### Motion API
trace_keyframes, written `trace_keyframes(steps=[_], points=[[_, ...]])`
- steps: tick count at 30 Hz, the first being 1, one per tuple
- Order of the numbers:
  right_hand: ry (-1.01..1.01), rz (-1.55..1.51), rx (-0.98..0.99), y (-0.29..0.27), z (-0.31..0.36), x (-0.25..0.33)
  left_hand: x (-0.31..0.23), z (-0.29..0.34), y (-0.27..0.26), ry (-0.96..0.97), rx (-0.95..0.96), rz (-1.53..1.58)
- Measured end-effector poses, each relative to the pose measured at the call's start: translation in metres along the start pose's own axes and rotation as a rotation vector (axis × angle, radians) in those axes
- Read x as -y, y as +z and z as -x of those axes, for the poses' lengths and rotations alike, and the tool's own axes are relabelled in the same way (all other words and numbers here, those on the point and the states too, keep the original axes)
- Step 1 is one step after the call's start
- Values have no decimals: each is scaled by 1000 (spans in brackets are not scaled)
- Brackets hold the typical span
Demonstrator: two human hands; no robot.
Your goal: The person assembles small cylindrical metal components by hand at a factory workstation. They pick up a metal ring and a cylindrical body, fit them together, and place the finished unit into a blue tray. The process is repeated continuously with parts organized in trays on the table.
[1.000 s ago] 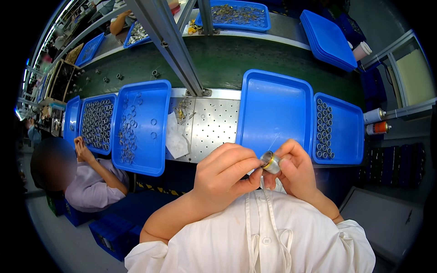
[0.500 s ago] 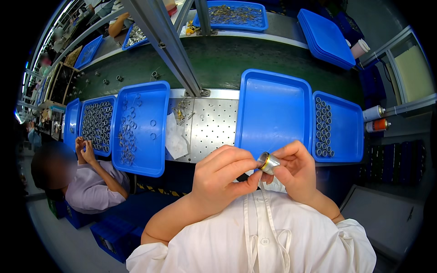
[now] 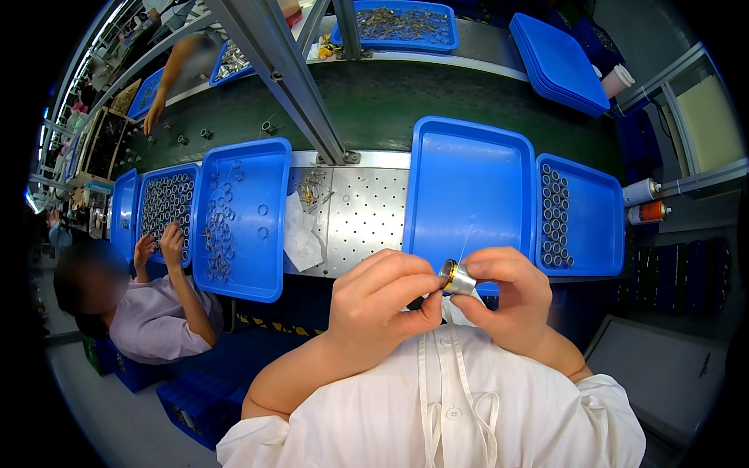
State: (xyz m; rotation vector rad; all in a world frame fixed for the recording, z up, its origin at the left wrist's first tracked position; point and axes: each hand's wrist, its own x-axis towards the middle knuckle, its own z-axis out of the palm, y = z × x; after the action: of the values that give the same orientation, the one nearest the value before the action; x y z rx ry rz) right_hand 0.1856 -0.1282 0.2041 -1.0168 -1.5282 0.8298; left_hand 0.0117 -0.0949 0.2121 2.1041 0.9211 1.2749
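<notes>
Close in front of my chest, both hands hold one short silvery metal sleeve (image 3: 462, 281). A yellowish ring shows at its left end, next to a dark opening. My left hand (image 3: 382, 300) pinches that end between thumb and forefinger. From the other side my right hand (image 3: 511, 292) grips the body with thumb and fingers. A thin pale strand (image 3: 467, 238) rises from near the sleeve, over the large blue tray (image 3: 472, 175) beyond my hands.
On the right stands a blue tray (image 3: 597, 218) with rows of metal sleeves. To the left, a blue tray (image 3: 269, 179) holds loose rings, beside a perforated metal plate (image 3: 367, 218) with small parts and white paper. A metal post (image 3: 289, 74) rises before the green conveyor (image 3: 374, 101). A co-worker (image 3: 156, 312) sits left.
My right fingers have shifted their grip, and the sleeve has turned slightly. The co-worker's hands have moved apart over a tray. Across the conveyor, another person's arm now reaches over the belt.
</notes>
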Motion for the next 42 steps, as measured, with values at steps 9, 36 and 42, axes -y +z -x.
trace_keyframes(steps=[9, 36, 42], points=[[-63, 24, -8, -1, -2, 0, 1, 1, 2, 7, -18, 36], [-253, 306, 8, -2, -7, 3, -3, -2, -7, -346, 86, 302], [-242, 279, 28, 0, -7, 6, -3, 1, -5, -263, 38, 199]])
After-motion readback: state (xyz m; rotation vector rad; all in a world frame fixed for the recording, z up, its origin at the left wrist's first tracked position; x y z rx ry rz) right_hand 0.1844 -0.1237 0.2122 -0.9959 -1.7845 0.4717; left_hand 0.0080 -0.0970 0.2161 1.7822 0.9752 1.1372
